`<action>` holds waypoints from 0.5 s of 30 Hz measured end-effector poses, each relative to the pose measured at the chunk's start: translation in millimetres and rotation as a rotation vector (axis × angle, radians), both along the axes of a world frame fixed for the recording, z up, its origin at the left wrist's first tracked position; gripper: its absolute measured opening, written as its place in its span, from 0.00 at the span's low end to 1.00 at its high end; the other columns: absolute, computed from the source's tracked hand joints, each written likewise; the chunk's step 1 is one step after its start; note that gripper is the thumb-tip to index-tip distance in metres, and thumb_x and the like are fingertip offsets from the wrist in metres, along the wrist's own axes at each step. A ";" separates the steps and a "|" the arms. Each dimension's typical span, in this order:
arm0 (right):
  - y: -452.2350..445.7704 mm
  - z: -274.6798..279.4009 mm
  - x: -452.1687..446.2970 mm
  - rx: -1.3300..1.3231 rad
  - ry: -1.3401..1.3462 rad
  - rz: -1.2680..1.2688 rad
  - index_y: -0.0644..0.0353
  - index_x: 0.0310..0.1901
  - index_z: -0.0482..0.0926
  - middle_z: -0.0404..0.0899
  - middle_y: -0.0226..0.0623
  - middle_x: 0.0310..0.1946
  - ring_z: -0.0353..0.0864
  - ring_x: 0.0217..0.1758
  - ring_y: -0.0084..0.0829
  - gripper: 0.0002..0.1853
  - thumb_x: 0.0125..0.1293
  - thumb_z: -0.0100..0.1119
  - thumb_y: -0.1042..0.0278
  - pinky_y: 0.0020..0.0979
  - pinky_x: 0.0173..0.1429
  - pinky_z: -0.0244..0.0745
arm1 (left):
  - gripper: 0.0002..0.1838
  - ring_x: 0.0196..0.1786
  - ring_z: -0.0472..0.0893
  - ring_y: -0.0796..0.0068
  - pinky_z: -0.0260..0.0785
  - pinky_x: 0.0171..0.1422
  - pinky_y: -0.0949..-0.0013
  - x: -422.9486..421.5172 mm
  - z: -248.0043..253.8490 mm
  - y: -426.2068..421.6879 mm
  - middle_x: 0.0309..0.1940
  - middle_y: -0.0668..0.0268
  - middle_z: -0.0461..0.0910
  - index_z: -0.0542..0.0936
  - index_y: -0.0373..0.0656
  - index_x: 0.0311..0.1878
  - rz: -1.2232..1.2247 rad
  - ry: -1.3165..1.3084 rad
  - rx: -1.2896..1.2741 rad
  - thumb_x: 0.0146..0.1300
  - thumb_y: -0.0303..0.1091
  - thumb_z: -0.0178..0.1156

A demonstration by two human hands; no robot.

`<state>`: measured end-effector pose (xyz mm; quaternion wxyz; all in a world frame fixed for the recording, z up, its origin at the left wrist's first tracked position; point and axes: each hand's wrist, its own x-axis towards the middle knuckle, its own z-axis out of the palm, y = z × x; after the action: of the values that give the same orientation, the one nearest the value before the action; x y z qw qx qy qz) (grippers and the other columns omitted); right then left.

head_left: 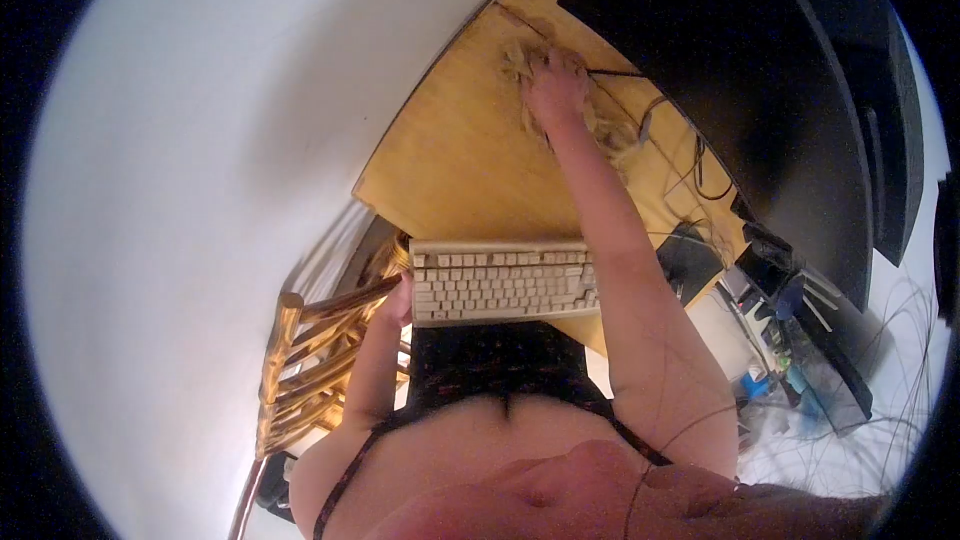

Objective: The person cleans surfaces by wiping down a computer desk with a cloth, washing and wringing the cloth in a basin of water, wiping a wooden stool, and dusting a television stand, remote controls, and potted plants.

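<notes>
In the head view my left hand [402, 302] is closed on the left end of a beige computer keyboard [500, 285]. The keyboard lies level in front of my body, keys up, near the front edge of the wooden table [460, 130]. Its right end is partly hidden by my right forearm. Farther out, my right hand [557, 90] presses down on a crumpled yellowish-beige cloth [516, 62] on the tabletop, with its fingers bent over it. More of the cloth shows along the right side of my wrist.
A large black monitor [730, 70] stands on the right, with thin dark cables [700, 165] on the table beside it. To the left is a wooden chair [300, 380] against a white wall [200, 140]. Assorted items [775, 340] crowd the lower right.
</notes>
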<state>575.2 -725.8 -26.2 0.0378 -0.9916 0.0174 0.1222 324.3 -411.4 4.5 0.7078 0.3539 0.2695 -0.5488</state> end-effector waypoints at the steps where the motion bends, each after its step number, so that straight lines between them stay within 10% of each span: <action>1: 2.2 0.3 3.8 -0.017 -0.019 -0.003 0.50 0.54 0.70 0.65 0.41 0.54 0.67 0.56 0.41 0.24 0.54 0.55 0.58 0.44 0.54 0.65 | 0.57 0.66 0.60 0.60 0.57 0.66 0.56 0.3 5.4 -0.5 0.65 0.56 0.56 0.52 0.41 0.67 0.004 -0.001 0.000 0.42 0.78 0.39; 11: -40.2 27.9 -99.0 -0.101 0.151 0.088 0.48 0.56 0.69 0.64 0.39 0.56 0.67 0.56 0.40 0.27 0.52 0.58 0.61 0.45 0.57 0.61 | 0.59 0.65 0.61 0.61 0.58 0.65 0.56 11.3 13.7 -8.3 0.65 0.58 0.57 0.53 0.42 0.67 0.003 -0.001 -0.037 0.38 0.79 0.44; 15: -7.6 6.0 -26.3 -0.109 -0.191 0.039 0.44 0.59 0.67 0.63 0.43 0.58 0.69 0.56 0.42 0.22 0.60 0.45 0.64 0.50 0.60 0.59 | 0.59 0.65 0.61 0.61 0.58 0.65 0.55 8.5 10.1 -6.5 0.65 0.58 0.58 0.53 0.42 0.67 0.006 0.027 0.061 0.39 0.79 0.44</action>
<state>548.9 -733.4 -20.3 -0.0168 -0.9995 0.0012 0.0269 332.7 -417.9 14.5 0.6945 0.3673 0.2968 -0.5428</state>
